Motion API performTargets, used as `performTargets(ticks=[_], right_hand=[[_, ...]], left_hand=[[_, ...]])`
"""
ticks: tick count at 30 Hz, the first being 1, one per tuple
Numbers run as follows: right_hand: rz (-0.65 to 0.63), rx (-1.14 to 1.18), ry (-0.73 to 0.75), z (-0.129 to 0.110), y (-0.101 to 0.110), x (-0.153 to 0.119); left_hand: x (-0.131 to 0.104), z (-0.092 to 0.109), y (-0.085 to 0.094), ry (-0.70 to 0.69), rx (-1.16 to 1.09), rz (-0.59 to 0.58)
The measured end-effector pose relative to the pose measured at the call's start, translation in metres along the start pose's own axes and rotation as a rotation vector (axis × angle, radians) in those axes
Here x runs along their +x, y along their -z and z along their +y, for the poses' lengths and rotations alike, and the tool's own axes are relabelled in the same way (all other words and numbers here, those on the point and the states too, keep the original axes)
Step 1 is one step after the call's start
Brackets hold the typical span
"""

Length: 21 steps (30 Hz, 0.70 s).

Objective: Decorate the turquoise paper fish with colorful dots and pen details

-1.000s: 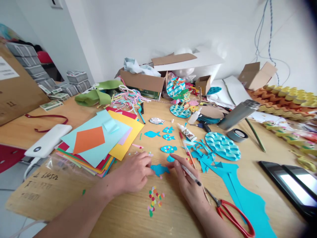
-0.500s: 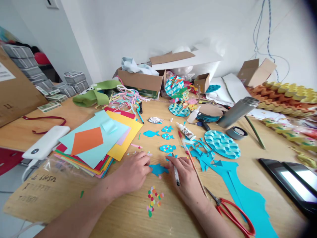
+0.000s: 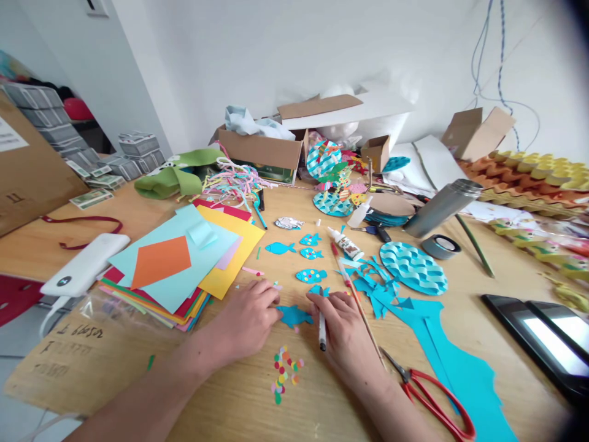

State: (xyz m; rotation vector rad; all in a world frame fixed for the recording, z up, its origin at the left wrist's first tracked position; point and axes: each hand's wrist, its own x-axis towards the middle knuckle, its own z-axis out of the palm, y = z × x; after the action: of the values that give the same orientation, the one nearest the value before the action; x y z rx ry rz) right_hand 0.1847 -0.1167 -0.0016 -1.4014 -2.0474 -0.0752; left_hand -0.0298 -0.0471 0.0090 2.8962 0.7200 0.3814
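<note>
A blue paper fish lies flat on the table between my hands. My left hand is curled closed at its left end, fingertips pinching or pressing that edge. Held in my right hand is a white pen, its black end pointing down toward me. The fingers of that hand meet the fish's right end. Partly covered by them is another blue fish. Just beyond lies a dotted blue fish. Small coloured paper dots are scattered nearer to me.
Red-handled scissors and a large blue paper offcut lie at right, near a paintbrush and glue bottle. Stacked coloured paper and a white power bank sit left. A steel flask lies tilted behind.
The pen has swung in my right hand, its black end moving slightly left and toward me. My left hand stays at the fish's left end.
</note>
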Motion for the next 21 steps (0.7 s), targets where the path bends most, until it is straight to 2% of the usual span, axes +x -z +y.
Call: performTargets(ticks=[9, 13, 21], right_hand=[[0.024, 0.043, -0.021, -0.0024, 0.0048, 0.001], [-0.014, 0.095, 0.012, -0.0041, 0.007, 0.0015], [-0.049, 0.041, 0.018, -0.0015, 0.0041, 0.002]], left_hand=[[-0.0011, 0.001, 0.0008, -0.022, 0.035, 0.01], [-0.001, 0.0014, 0.0014, -0.024, 0.045, 0.008], [0.0, 0.0023, 0.0021, -0.018, 0.035, -0.014]])
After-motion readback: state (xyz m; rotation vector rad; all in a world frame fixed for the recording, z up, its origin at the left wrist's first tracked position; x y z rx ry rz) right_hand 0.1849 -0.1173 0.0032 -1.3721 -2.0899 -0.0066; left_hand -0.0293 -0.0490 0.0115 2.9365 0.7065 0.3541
